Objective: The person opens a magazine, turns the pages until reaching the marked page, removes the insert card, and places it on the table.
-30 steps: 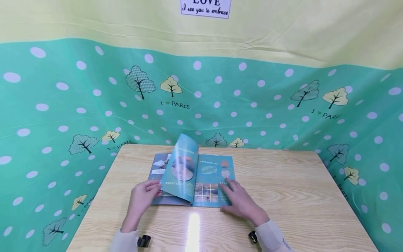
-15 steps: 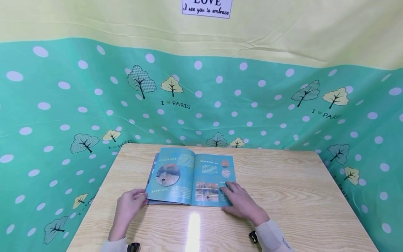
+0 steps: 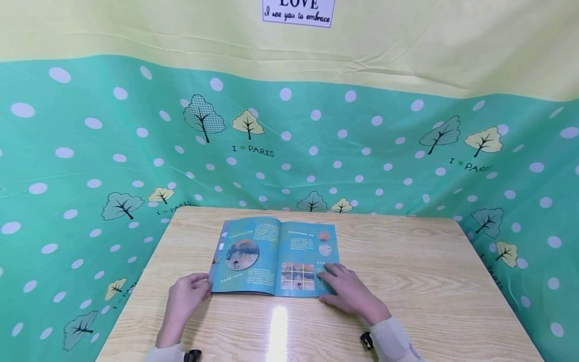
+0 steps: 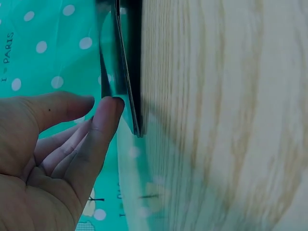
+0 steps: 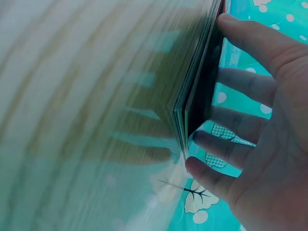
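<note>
An open book (image 3: 298, 259) with teal pages lies on the table. Its left page has a round picture, its right page a grid of small pictures. At the lower left corner is my left hand (image 3: 185, 301). In the left wrist view, the index fingertip touches the edge of a page (image 4: 111, 72), and the thumb stands apart from that finger. My right hand (image 3: 350, 291) rests on the lower right part of the right page, its fingers spread. The right wrist view shows those fingers (image 5: 211, 178) along the edges of the stacked pages.
The wooden table (image 3: 407, 261) extends around the book, with a bright light reflection in front of it. A green and yellow cloth (image 3: 289, 166) with dots and trees hangs behind the table and along both sides. Black bands (image 3: 193, 355) show at the wrists.
My left hand has moved left and toward me, turning a raised page over onto the left side, where it has settled flatter. The right hand has stayed on the right page.
</note>
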Available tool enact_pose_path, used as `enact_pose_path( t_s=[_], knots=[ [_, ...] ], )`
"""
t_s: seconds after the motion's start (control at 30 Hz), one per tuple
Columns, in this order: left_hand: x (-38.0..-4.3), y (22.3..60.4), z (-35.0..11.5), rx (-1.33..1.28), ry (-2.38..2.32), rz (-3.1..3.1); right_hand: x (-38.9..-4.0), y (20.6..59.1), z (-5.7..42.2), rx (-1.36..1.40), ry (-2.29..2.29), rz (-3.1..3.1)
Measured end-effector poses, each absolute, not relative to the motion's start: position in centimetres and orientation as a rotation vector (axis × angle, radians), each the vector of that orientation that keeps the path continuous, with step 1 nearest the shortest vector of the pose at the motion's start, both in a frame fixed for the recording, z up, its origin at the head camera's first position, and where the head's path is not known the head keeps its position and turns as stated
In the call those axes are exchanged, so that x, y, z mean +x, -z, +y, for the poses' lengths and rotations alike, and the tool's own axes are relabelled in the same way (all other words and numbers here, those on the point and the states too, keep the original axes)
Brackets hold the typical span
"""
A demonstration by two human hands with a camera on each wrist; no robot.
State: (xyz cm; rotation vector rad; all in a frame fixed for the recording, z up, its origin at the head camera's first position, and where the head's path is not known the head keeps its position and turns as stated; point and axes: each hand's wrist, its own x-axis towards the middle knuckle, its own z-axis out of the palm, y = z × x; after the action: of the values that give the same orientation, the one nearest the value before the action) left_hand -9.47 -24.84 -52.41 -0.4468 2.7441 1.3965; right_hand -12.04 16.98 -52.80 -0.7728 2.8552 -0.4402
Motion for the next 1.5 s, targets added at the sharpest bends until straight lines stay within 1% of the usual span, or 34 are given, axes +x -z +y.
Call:
enact_pose_path(
  t_s=[0.27,0.57,0.77,0.97,1.13,1.3,1.5],
  knots=[
    [-9.4,51.8,-24.6,-0.410,-1.320,2.854,-12.0,52.1,17.6,-0.751,0.540,3.001],
    [-10.0,51.6,-23.1,-0.346,-1.409,2.868,-12.4,52.0,18.2,-0.534,0.702,3.182],
    [-10.8,51.2,-21.2,-0.248,-1.475,2.859,-12.2,52.1,17.6,-0.416,0.832,3.215],
    [-11.6,51.0,-18.7,-0.120,-1.556,2.845,-12.2,52.1,16.6,-0.358,1.055,3.172],
    [-12.1,51.0,-17.0,0.029,-1.611,2.841,-12.1,52.1,16.2,-0.312,1.044,3.194],
    [-12.4,50.6,-15.6,0.100,-1.641,2.806,-12.2,52.4,16.0,-0.347,1.010,3.218],
    [-12.9,50.1,-14.1,0.187,-1.633,2.771,-12.2,52.5,15.7,-0.548,0.980,3.263]
  ],
)
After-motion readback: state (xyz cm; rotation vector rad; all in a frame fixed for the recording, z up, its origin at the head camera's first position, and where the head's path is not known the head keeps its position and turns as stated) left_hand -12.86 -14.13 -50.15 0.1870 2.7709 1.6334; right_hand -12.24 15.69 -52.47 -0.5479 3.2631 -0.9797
